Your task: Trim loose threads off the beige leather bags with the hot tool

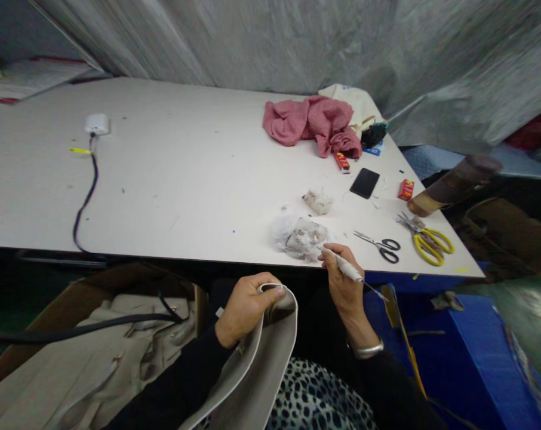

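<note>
My left hand point(249, 307) is closed on the top edge of a beige leather-like piece point(270, 364). The piece is folded over and hangs across my lap, its lower end cut off by the frame. In my right hand point(344, 280) is an awl-like tool point(349, 269) with a white wrapped handle. Its thin metal shaft points down and right, away from the beige piece. My right fingertips are at the table's front edge, beside a clear plastic bag point(300, 236) of small items that I cannot make out.
Black-handled scissors point(382, 246), yellow-handled scissors point(427, 242), a bottle point(454, 185), a black phone-like slab point(364, 183) and pink cloth point(313, 122) lie or stand on the white table point(176, 179). A carton point(104, 278) of beige bags sits left, a blue bin point(480, 340) right.
</note>
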Tool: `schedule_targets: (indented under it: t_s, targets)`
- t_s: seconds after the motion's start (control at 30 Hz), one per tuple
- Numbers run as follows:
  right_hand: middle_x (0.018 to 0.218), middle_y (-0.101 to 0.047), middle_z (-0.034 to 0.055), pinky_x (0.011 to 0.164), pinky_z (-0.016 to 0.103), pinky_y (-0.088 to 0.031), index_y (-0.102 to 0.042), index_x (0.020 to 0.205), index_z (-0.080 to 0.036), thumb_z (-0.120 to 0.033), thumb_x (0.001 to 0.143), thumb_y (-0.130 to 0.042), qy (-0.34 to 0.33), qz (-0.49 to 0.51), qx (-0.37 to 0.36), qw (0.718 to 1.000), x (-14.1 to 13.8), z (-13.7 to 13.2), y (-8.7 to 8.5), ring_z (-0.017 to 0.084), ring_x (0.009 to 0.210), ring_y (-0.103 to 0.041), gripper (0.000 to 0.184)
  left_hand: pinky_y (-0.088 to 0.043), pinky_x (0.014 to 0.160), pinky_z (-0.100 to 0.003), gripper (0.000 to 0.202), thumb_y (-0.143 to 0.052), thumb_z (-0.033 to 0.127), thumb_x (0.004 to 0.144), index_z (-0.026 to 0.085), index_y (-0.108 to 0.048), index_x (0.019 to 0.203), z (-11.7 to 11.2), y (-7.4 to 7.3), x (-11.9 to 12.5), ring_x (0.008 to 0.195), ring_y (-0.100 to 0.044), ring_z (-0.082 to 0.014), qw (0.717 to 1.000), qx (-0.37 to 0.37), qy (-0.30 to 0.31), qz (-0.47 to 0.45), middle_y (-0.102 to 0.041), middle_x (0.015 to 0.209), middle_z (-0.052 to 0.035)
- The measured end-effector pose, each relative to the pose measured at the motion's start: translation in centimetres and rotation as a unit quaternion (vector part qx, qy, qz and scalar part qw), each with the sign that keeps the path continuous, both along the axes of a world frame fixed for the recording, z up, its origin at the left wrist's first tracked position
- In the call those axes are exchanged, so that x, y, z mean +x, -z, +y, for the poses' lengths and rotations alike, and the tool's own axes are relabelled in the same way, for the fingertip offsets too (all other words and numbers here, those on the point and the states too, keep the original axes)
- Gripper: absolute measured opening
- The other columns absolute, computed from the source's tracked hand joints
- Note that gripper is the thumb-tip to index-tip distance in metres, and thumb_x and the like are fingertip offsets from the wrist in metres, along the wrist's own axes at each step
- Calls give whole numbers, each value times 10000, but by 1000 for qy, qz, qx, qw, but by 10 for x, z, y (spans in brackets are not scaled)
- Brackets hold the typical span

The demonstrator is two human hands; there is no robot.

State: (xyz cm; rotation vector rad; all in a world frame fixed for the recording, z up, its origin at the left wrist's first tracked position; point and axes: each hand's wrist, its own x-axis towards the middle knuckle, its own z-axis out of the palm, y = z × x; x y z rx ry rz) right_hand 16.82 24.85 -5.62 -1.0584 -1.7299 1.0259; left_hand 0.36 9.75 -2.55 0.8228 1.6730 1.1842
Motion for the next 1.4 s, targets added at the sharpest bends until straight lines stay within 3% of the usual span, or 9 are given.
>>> schedule_targets:
  t_s: [0.13, 0.4, 0.63, 0.87, 1.13, 1.3, 1.4]
  targets:
    - [890, -750, 35, 701, 303, -562, -708, 1057, -201, -527, 938, -656, 4, 11, 13, 1000, -3, 5, 10, 186, 742, -701, 351, -467, 711, -294, 241, -736, 370, 800, 129, -748, 781, 3, 0, 5, 713, -602, -181, 999, -11, -30, -24, -710, 753, -51]
    - [842, -752, 32, 709, 316, -592, -712, 1030, -200, -487, 972, -635, -6, 24, 21, 999, -7, 7, 16, 180, 715, -708, 303, -465, 712, -294, 253, -751, 364, 768, 126, -752, 852, 0, 4, 0, 720, -603, -184, 996, -41, -20, -82, -713, 776, -56]
    - [851, -749, 30, 690, 306, -582, -712, 1029, -207, -465, 980, -635, 7, 11, 54, 998, -4, 6, 12, 177, 718, -703, 274, -458, 719, -285, 250, -755, 362, 762, 129, -744, 853, -2, 6, 0, 754, -600, -187, 997, -47, -6, -65, -705, 799, -51]
    - [866, -743, 27, 709, 307, -580, -708, 1032, -204, -485, 979, -631, -17, -4, 44, 999, -6, 9, 18, 178, 725, -705, 296, -442, 691, -268, 228, -757, 349, 751, 133, -735, 823, 0, 4, 1, 723, -574, -170, 998, -44, -3, -54, -685, 773, -37]
    - [933, -760, 48, 758, 325, -551, -731, 1022, -191, -490, 960, -672, -37, -36, 107, 993, -9, 12, 11, 200, 802, -710, 311, -425, 652, -253, 192, -752, 327, 745, 142, -722, 792, -2, 6, 3, 678, -549, -150, 998, -45, -17, -42, -661, 720, -15]
    - [809, -737, 35, 671, 300, -560, -728, 951, -185, -473, 981, -642, 3, 61, 43, 997, -2, 5, 3, 168, 688, -690, 302, -437, 653, -257, 171, -751, 299, 720, 138, -739, 777, 0, 5, 4, 678, -570, -155, 998, -50, -18, -38, -685, 712, -22]
    - [680, -696, 12, 571, 257, -537, -719, 912, -181, -464, 1020, -581, -75, 105, -71, 989, 5, -6, -6, 137, 578, -647, 333, -435, 658, -259, 162, -748, 284, 707, 134, -748, 768, 2, 2, 7, 675, -576, -155, 998, -55, -12, -32, -696, 709, -24]
